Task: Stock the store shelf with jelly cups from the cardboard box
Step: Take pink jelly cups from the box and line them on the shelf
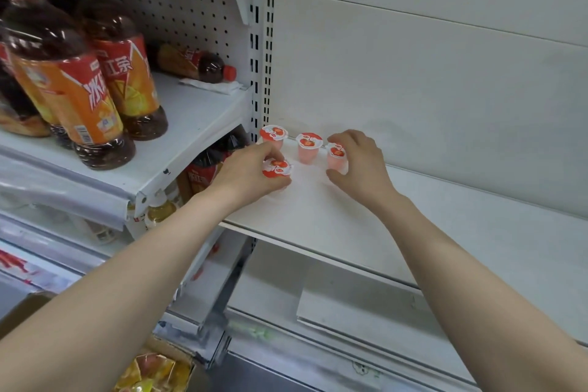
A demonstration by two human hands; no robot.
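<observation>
Two bare forearms reach from the near edge up to the white shelf (318, 219). Near left, bottom corner: cardboard box (22, 309), open, with yellow packets partly visible beside it. Left hand (245, 175) holds a jelly cup (276, 169) between thumb and fingers, at the shelf surface. Right hand (359, 162) is curled around a second cup (336, 157), standing upright. Farther back, two more cups stand free: middle cup (308, 148) and far-left cup (273, 135), apart from each other. Left unit: tea bottles (82, 99) upright, one lying at the back.
</observation>
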